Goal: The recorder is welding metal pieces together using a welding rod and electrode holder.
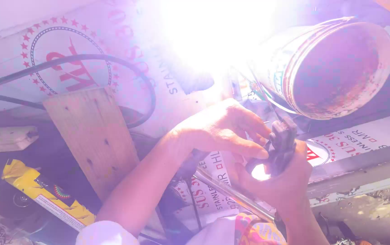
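A: Where's the tool [282, 141] sitting?

B: Low and right of centre, just below the glare. It's a dark, chunky thing standing nearly upright, its top end pointing away toward the bucket [340, 68] and its lower end buried in the right hand [279, 181].

A: So that hand has it?

B: Yes, the right hand is wrapped round the lower part from beneath, fingers closed on it. The left hand [222, 129] comes in from the left and lies over the top, thumb pressed against the tool's near side, fingers curled behind. Both are clamped on the same piece.

A: Which is nearer the working end?

B: The left. Its fingertips are up by the top of the tool; the right sits below it.

A: Anything else close by?

B: A thin metal rod [231, 193] runs from under the hands down toward the near right, and a wooden board [93, 136] lies well to the left. The glare hides what's beyond the tool.
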